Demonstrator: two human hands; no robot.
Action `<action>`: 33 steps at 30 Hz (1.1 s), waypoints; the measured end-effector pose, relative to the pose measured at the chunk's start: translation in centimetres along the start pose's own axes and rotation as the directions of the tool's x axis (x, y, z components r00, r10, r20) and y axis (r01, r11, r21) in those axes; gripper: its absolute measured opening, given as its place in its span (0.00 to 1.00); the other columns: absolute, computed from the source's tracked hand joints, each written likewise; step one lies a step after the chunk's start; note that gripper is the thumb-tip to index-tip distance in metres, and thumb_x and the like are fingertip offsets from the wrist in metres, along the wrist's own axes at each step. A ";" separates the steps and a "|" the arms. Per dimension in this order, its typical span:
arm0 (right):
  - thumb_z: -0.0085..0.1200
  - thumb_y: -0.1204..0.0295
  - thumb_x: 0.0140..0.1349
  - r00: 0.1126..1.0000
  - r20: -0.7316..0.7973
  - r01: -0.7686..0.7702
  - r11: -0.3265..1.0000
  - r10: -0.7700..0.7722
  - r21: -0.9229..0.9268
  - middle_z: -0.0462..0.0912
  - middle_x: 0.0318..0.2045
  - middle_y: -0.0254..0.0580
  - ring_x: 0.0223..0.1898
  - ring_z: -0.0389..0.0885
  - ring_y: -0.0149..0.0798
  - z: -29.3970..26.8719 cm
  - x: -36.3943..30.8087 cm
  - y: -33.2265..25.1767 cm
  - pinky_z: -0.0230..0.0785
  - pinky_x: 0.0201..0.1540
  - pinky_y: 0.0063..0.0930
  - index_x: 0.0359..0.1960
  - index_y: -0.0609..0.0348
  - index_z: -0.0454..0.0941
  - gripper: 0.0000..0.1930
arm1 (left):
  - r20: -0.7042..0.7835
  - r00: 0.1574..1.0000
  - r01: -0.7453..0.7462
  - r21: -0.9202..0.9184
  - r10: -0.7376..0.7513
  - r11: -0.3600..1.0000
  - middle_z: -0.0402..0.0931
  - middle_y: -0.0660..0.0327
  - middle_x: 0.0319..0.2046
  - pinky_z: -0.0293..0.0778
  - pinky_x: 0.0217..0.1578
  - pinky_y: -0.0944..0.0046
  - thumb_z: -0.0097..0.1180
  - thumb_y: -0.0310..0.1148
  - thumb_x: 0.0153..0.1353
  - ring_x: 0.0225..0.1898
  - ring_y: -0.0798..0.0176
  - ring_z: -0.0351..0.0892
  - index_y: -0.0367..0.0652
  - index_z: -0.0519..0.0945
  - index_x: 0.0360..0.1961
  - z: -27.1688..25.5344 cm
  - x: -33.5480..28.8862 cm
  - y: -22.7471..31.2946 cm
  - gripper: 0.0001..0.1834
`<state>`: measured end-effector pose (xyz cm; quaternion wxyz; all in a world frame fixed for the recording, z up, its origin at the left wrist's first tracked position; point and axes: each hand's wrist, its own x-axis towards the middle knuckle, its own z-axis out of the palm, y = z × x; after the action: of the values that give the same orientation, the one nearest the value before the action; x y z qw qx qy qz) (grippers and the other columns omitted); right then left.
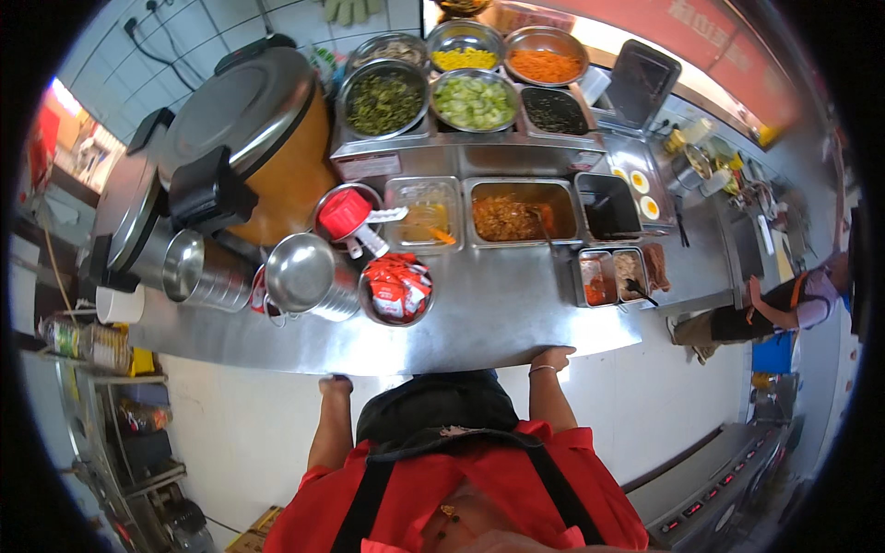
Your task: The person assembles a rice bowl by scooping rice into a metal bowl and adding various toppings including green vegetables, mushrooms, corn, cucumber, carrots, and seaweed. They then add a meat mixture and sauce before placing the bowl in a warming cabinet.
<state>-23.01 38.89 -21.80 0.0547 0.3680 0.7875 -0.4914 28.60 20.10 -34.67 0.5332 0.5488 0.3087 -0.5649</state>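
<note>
My left hand (336,384) is at the near edge of the steel counter (498,323), left of my body. Its fingers are hidden and its top looks dark. Further right, my right hand (553,358), with a bracelet at the wrist, rests on the same edge, fingers stretched outward and holding nothing. Nearest the left hand stands a bowl of red and white packets (399,288), beside a tall steel pot (309,276). Beyond the right hand are two small steel containers (611,277) of food, one with a black spoon.
A large rice cooker (286,166) stands far left. Behind the counter, a raised shelf holds bowls of chopped greens (383,98), cucumber (476,101) and shredded carrot (547,64). A tray of minced sauce (516,215) sits mid-counter. At right, another person (774,304) stands by a worktop.
</note>
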 end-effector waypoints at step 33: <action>0.31 0.54 0.67 0.979 -0.167 0.093 0.983 -0.119 -0.156 0.74 0.44 0.74 0.48 0.73 0.67 0.1 -1.5 -1.4 0.64 0.54 0.51 0.45 0.79 0.71 0.31 | -0.074 0.979 0.194 0.070 0.189 -0.979 0.75 0.73 0.52 0.68 0.49 0.68 0.46 0.41 0.64 0.53 0.72 0.74 0.58 0.77 0.53 8.9 -14.3 -4.7 0.17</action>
<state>-22.85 37.65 -20.12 -0.0141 0.3620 0.8420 -0.3998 19.12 16.75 -20.33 -0.5739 0.5951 -0.4800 -0.2935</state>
